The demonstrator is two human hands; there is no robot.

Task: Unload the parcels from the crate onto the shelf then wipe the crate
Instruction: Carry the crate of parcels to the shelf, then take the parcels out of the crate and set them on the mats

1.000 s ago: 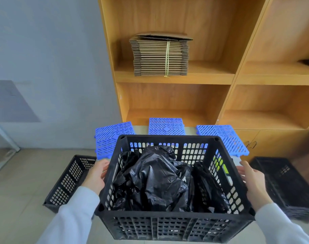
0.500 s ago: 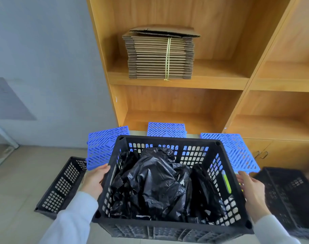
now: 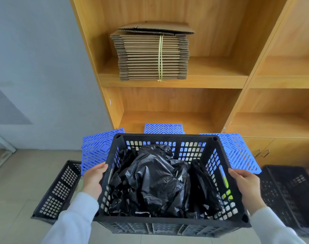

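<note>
I carry a black perforated plastic crate (image 3: 167, 224) in front of me, held off the floor. My left hand (image 3: 93, 180) grips its left wall and my right hand (image 3: 245, 184) grips its right wall. Inside lie parcels wrapped in crumpled black plastic bags (image 3: 153, 182), filling most of the crate. Straight ahead stands a wooden shelf unit (image 3: 167, 83); its lower compartment (image 3: 167, 120) holds nothing that I can see.
A tied stack of flattened cardboard (image 3: 152, 55) sits on the upper shelf. Blue plastic grid panels (image 3: 97, 147) lie on the floor under the crate. Another black crate (image 3: 58, 189) lies at the left and one (image 3: 287, 192) at the right. A grey wall is at the left.
I have stepped closer to the shelf unit with the crate, so the shelves look larger and nearer. Both hands keep their grip on the crate's sides.
</note>
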